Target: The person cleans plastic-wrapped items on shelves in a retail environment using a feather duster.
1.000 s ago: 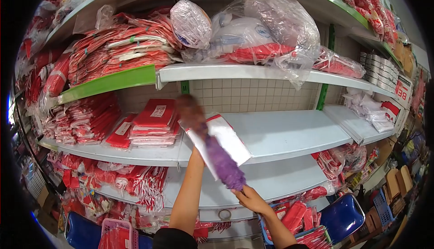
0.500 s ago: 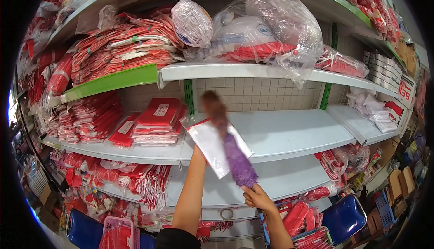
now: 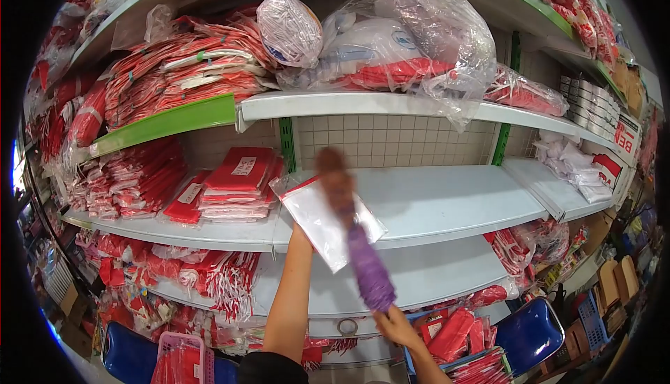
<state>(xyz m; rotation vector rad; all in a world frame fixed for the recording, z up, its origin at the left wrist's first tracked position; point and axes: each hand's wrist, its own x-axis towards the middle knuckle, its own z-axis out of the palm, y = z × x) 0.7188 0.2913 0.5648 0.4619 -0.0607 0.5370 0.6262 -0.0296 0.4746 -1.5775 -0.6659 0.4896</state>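
My right hand (image 3: 395, 325) is closed around the lower end of a feather duster (image 3: 367, 262), purple near my hand and brown and blurred at its far end. The duster slants up and left across a flat white packet (image 3: 324, 234) in clear plastic with a red edge. From below, my left hand (image 3: 300, 234) supports that packet; most of its fingers are hidden behind it. Both are held over the front of the middle shelf (image 3: 447, 199). To their left lies a stack of red packets (image 3: 241, 175) with a white label.
Above, a shelf carries piled red-and-white packets (image 3: 188, 70) and a big clear plastic bag (image 3: 412, 42). White bundles (image 3: 569, 164) lie at the right. Below stand a pink basket (image 3: 183, 356), blue chairs (image 3: 530, 335) and a roll of tape (image 3: 347, 327) on a low shelf.
My right hand has moved slightly down with the duster, whose brown end still blurs over the packet. The packet and my left hand have shifted slightly left in view.
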